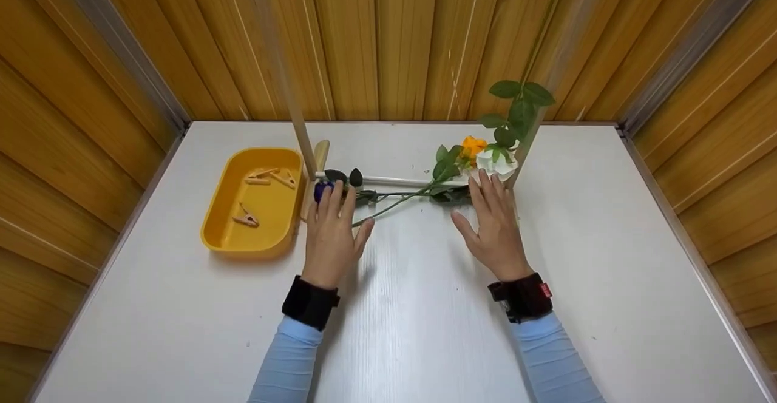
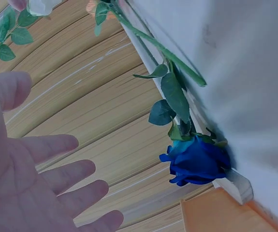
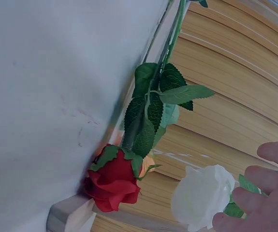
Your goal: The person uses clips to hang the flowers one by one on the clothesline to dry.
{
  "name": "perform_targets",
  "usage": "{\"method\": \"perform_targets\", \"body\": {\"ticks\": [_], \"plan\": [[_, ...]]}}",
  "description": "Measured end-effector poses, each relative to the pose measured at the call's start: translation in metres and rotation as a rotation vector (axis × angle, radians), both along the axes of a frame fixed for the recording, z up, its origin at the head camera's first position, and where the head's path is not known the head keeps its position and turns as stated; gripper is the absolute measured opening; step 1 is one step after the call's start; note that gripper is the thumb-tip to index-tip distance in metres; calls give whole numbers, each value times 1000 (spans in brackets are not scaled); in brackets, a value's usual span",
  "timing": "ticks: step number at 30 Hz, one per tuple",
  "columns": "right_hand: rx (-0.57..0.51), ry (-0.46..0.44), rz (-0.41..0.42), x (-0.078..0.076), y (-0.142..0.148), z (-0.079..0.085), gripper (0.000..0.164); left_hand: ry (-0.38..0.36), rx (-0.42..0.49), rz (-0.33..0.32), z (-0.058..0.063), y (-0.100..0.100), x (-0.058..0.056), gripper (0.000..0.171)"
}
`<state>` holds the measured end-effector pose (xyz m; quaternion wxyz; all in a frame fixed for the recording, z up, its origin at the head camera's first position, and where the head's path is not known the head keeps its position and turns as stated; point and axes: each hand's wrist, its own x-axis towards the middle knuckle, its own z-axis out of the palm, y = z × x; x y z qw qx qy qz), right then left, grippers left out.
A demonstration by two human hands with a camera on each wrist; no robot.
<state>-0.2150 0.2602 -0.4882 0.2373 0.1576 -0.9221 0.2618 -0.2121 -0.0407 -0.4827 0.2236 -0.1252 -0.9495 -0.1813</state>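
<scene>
My left hand [image 1: 332, 233] is held flat with fingers spread above a blue rose [image 2: 197, 162], which lies by the left foot of a wooden rack. In the left wrist view the palm is empty. My right hand [image 1: 493, 230], also spread, reaches toward a white rose [image 1: 496, 163] that hangs head-down on a long leafy stem. In the right wrist view its fingertips are right by the white petals. Beneath that hand lies a red rose [image 3: 113, 181], hidden by it in the head view. Behind is an orange flower [image 1: 473, 147], its green stem crossing the others.
The rack's left post [image 1: 297, 124] and right post [image 1: 534, 133] rise from the white table [image 1: 400, 342], joined by a low crossbar [image 1: 394, 181]. At left stands a yellow tray [image 1: 212, 230] holding several clothespins [image 1: 246, 216]. Wood-patterned panels [image 1: 400, 45] close the back and sides.
</scene>
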Motion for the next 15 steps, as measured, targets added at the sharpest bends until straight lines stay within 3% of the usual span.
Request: {"method": "perform_targets", "body": {"ticks": [5, 15], "plan": [[12, -39, 4, 2, 1, -4, 71, -54, -19, -3, -3, 0, 0, 69], [42, -77, 2, 1, -1, -5, 71, -85, -39, 3, -8, -2, -2, 69]]}}
